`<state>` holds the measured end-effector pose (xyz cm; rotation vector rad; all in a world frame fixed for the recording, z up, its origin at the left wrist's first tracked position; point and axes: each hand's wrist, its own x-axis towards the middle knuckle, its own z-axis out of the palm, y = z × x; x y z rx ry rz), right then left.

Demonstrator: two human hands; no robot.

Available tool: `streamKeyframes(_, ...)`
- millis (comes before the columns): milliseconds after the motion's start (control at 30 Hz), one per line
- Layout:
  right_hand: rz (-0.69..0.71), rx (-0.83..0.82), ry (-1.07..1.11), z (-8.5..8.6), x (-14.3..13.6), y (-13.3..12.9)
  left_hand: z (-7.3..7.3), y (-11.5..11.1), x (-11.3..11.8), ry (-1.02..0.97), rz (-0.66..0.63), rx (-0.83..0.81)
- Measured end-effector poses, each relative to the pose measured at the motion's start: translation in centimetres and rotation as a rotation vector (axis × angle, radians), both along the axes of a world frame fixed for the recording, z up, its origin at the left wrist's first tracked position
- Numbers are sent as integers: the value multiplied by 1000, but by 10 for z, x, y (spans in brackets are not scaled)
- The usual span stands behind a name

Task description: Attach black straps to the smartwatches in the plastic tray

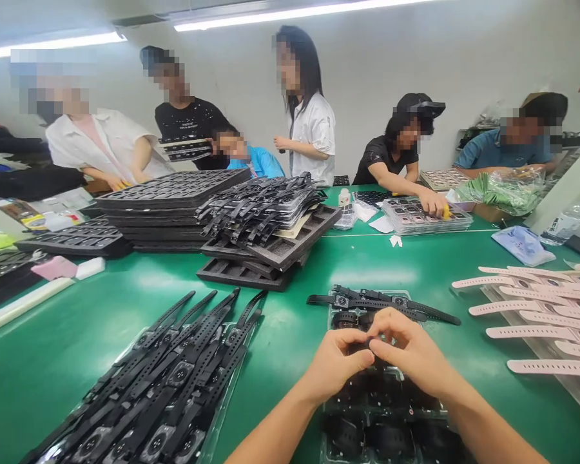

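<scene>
Above a clear plastic tray of black watches, my left hand and my right hand meet fingertip to fingertip. Both are closed in a pinch on a small dark piece, mostly hidden by the fingers; it looks like part of a black watch. Rolled black watches sit in the compartments of this tray. Across its far end lie black watches with straps stretched out. To the left, a second tray holds many black watches with straps laid diagonally, their round sensor backs facing up.
Pink-strapped watches lie on trays at the right. Stacked black foam trays and a pile of black watches stand further back on the green table. Several people work across the table. A bottle stands at the far right.
</scene>
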<state>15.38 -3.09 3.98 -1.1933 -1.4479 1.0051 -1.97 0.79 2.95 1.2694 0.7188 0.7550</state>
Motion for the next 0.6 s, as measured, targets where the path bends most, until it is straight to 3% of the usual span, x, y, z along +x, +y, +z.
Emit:
streamKeyframes(233, -142, -115, 386, -1, -8, 2, -5, 2, 3, 45, -72, -77)
streamKeyframes(433, -293, -18, 541, 1, -4, 12, -7, -1, 5, 105, -295, -164)
streamKeyframes(500, -316, 1, 529, 0, 0, 12, -8, -2, 6, 103, -237, -120)
streamKeyframes(600, -258, 3, 370, -4, 1, 9, -7, -2, 6, 190, -40, 79)
